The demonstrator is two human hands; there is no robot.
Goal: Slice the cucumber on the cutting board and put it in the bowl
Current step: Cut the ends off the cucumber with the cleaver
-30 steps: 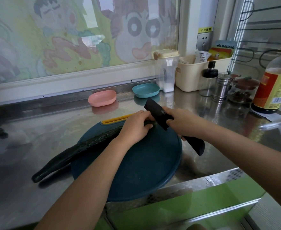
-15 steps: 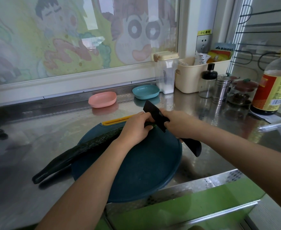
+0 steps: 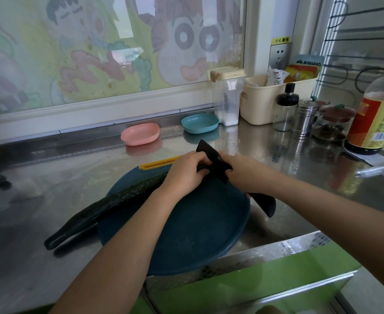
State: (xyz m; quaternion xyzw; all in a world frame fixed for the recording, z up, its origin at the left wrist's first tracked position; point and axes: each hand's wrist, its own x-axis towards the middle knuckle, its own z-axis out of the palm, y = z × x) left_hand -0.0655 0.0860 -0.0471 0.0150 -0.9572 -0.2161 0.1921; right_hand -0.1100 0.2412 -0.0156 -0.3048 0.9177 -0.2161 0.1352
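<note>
steel counter [image 3: 277, 155], left fingers [image 3: 199, 157] curled over cucumber [image 3: 123, 198] end, right fingers [image 3: 227, 160] gripping knife [image 3: 206, 148] alongside

Glossy steel counter [image 3: 266, 155], bumpy-skinned cucumber [image 3: 123, 198]

A person's two forearms [image 3: 123, 234], bare as far as the frame shows; the left grip [image 3: 184, 175] and right grip [image 3: 245, 175] likewise bare.

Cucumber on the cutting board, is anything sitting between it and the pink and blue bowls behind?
Nothing visible does. Only bare steel counter lies between the cutting board and the pink bowl and blue bowl behind it. The left hand grips the cucumber and the right hand holds the knife at the board's far edge.
</note>
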